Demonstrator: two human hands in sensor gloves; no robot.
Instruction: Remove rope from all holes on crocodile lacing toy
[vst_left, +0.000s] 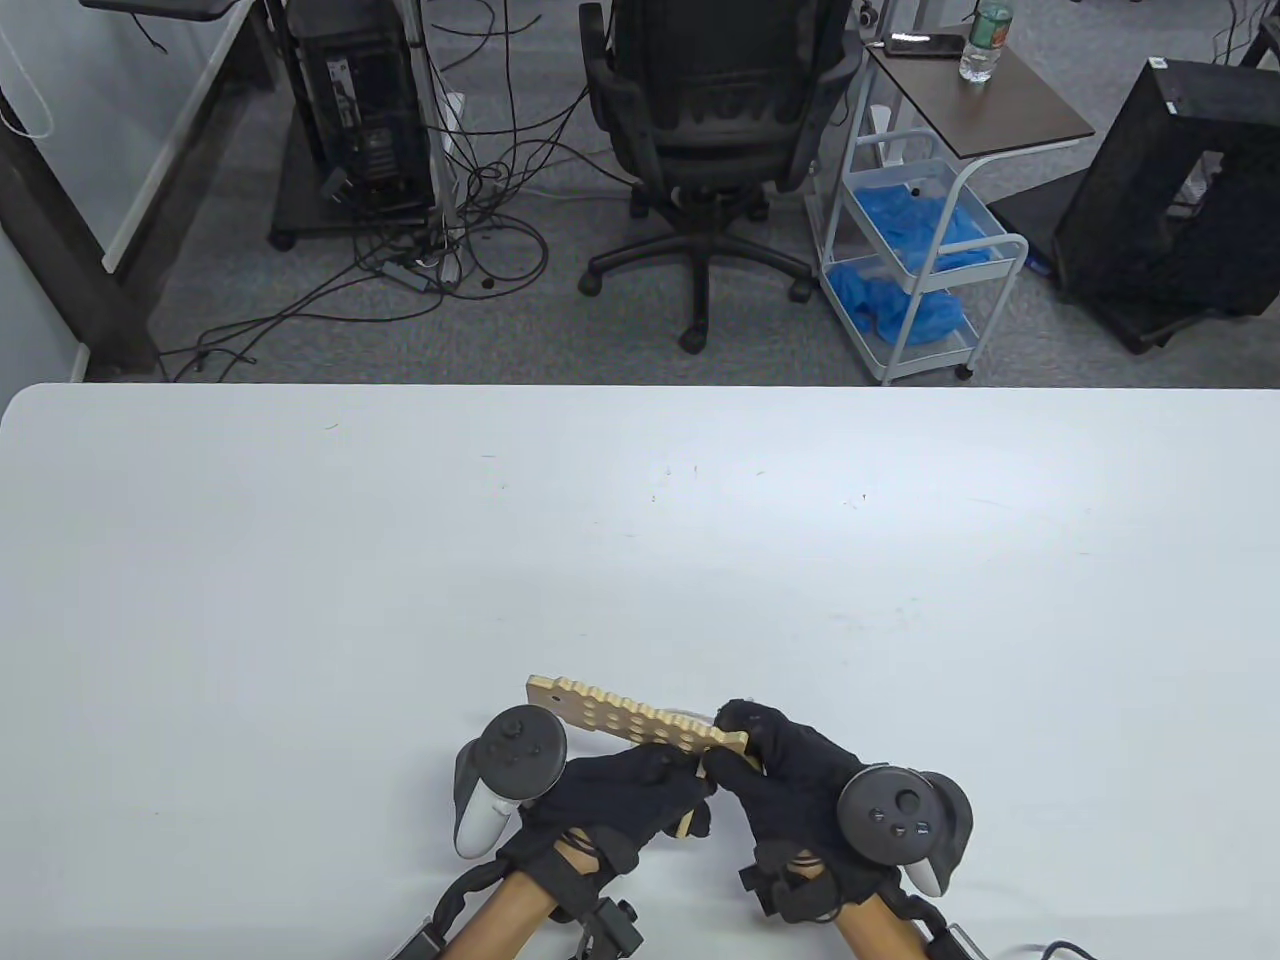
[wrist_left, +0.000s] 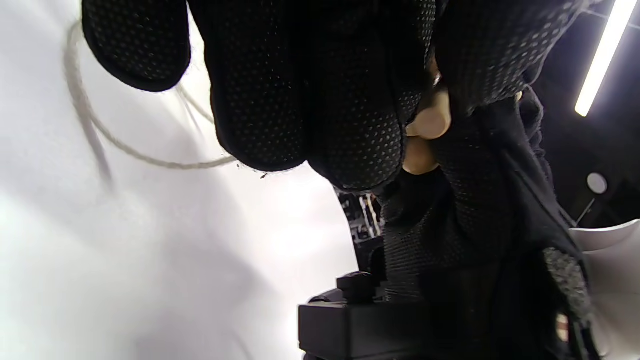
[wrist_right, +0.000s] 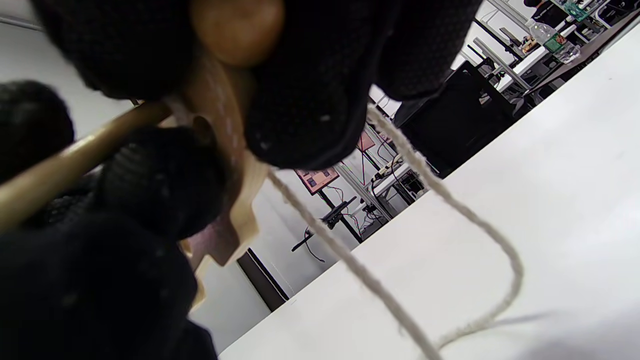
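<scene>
The wooden crocodile lacing toy (vst_left: 630, 718), a flat board with rows of holes, is held just above the table near its front edge. My left hand (vst_left: 640, 790) grips its lower edge from below with curled fingers (wrist_left: 300, 100). My right hand (vst_left: 760, 745) pinches the toy's right end (wrist_right: 240, 210), thumb and fingers (wrist_right: 310, 100) curled round it. The off-white rope (wrist_right: 450, 200) runs out from under those fingers and from the toy, looping down onto the table. A slack curve of rope (wrist_left: 100, 130) lies on the table behind my left fingers. A thin wooden rod (wrist_right: 75, 155) crosses between the gloves.
The white table (vst_left: 640, 540) stretches away beyond the hands. Past its far edge stand an office chair (vst_left: 710, 130), a white cart (vst_left: 920, 250) holding blue material, and computer towers with cables on the floor.
</scene>
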